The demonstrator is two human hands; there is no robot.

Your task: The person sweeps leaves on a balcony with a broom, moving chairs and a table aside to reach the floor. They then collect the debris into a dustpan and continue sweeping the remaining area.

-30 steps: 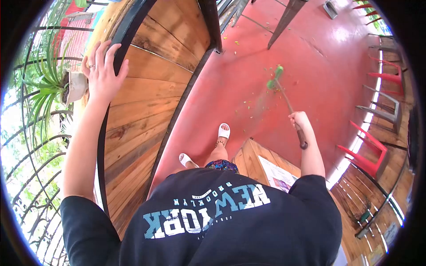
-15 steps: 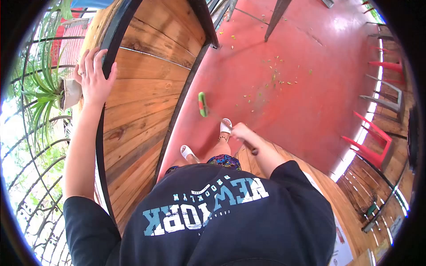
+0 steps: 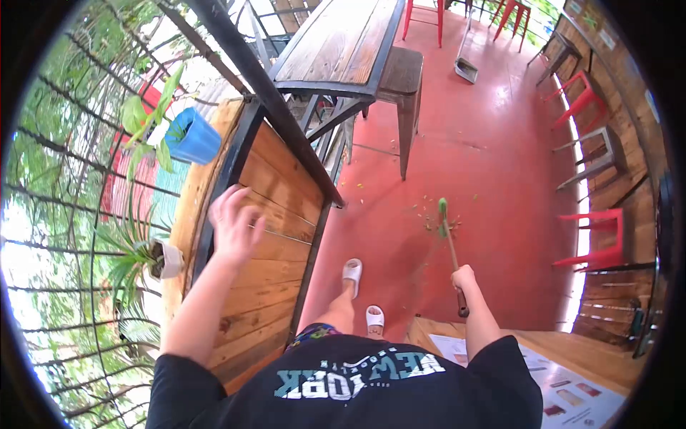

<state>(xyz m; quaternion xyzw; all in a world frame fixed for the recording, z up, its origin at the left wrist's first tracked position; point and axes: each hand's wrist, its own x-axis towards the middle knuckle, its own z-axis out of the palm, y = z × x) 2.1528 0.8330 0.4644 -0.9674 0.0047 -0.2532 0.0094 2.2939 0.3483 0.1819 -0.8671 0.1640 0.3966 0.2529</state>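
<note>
The broom [image 3: 449,239] is reaching down and away from the person, its green head [image 3: 443,214] lying among scattered leaf bits [image 3: 431,228] on the red floor [image 3: 500,168]. The right hand [image 3: 463,277] is closing in a fist around the broom's handle, clamping it just above the dark brown end, which is sticking out toward the person. The left hand [image 3: 239,223] is hovering over or touching the black edge of the wooden ledge [image 3: 194,214], which one I cannot tell; its fingers are standing apart, slightly bent, holding nothing visible. Beside it, a white pot [image 3: 171,260] with a spiky plant is sitting on the ledge, and a blue pot [image 3: 193,137] with a leafy plant is leaning farther along. White sandals [image 3: 351,270] are showing on both feet. Near the right forearm, a bench [image 3: 600,357] is carrying printed sheets [image 3: 572,395]. Farther out, a metal stool [image 3: 401,70] is standing beside a high plank table [image 3: 336,43], a long-handled dustpan [image 3: 466,70] is lying on the floor, and red stools [image 3: 602,239] and grey stools [image 3: 606,152] are lining the wooden wall on the right
</note>
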